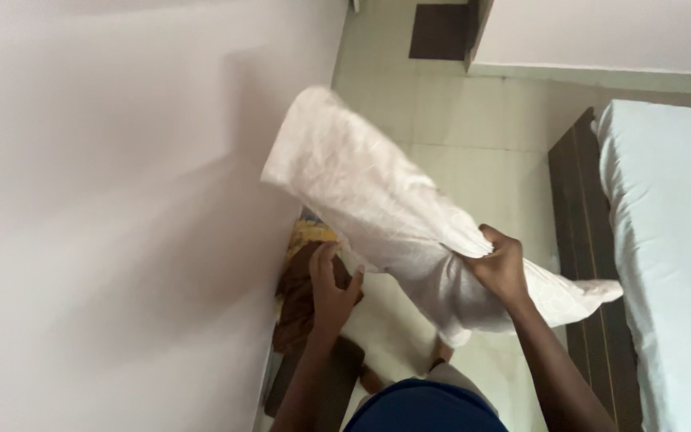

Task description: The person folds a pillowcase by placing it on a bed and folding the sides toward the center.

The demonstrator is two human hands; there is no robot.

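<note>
White fabric fills the middle of the view: a pillow [377, 208] held up in the air, well clear of the tiled floor [473, 120]. The right hand [499, 264] bunches a fold of its cover in a closed fist, carrying the weight. The left hand [328, 280], fingers spread, sits just under the lower edge, seemingly to steady it. A bed [673, 240] stands on the right.

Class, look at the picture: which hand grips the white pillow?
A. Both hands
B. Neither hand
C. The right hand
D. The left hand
C: the right hand bunches the white pillow in its fist, while the left hand is open below it.
</note>
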